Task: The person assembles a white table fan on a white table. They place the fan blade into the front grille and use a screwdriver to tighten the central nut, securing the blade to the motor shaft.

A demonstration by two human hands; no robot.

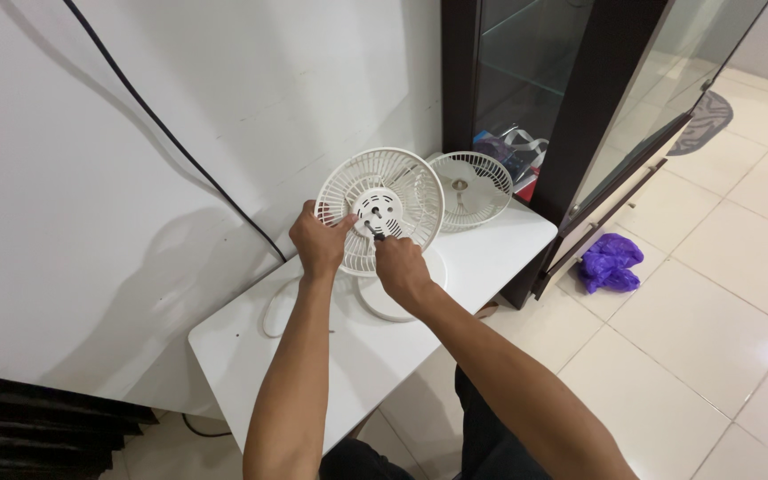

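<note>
Two hands at frame centre: left hand [320,242] grips the white ribbed fan grille [382,209]; right hand [399,267] closes around a small dark tool [379,236] at its hub.

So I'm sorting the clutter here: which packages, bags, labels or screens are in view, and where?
Purple plastic bag: on the tiled floor beside the dark cabinet, crumpled, shiny purple.
Packages in the cabinet: behind the glass on the lower shelf, a purple and white bag with red beneath; details unclear.
No screens or signs show.
</note>
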